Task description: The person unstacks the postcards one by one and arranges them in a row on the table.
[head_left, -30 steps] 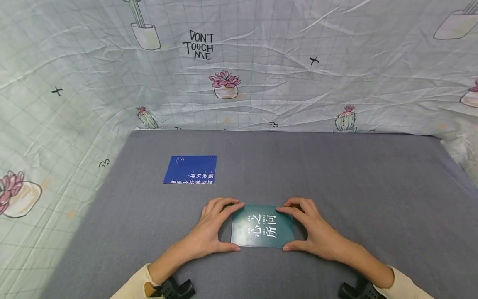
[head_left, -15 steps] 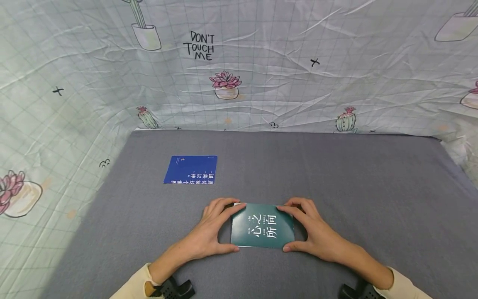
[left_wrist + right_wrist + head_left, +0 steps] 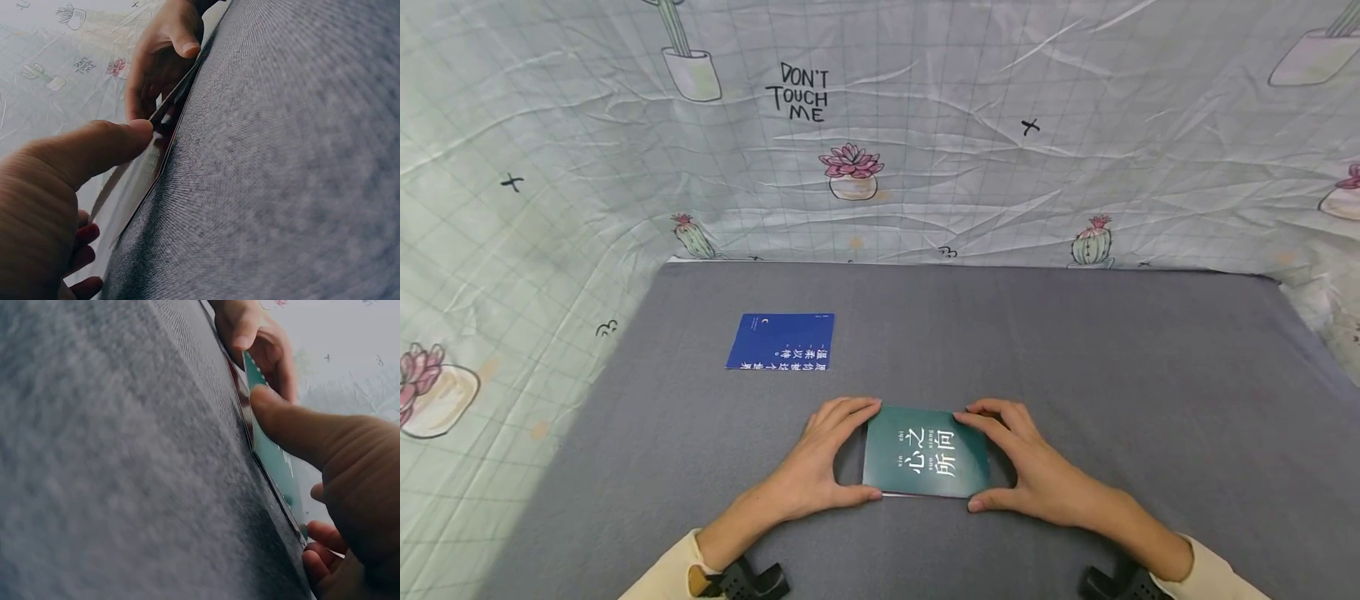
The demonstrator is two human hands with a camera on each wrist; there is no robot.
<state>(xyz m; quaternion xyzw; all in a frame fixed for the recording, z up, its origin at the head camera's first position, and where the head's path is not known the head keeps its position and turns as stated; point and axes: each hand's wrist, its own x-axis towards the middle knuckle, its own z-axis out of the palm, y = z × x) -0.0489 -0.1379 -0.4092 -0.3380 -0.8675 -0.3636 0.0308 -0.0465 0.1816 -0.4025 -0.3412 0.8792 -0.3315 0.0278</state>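
Note:
A green card [image 3: 925, 450] with white Chinese characters lies between the two hands near the front of the table. My left hand [image 3: 820, 458] grips its left end, thumb at the near edge and fingers at the far corner. On the right end, my right hand [image 3: 1037, 467] holds it the same way, its index fingertip by the far corner. In the left wrist view the green card's left part is raised, apart from another card [image 3: 164, 140] beneath it. The right wrist view shows the lower card [image 3: 240, 394] too, with the two close together near my right hand.
A blue card [image 3: 782, 342] with white characters lies farther back on the left of the grey cloth-covered table [image 3: 1000, 333]. A pale printed curtain [image 3: 925, 167] hangs along the back and left side. Dark wrist devices sit on both wrists.
The green card's left end has lifted slightly, and a thin edge of the card below shows at the front. My left index finger has drawn back from its top to the far corner.

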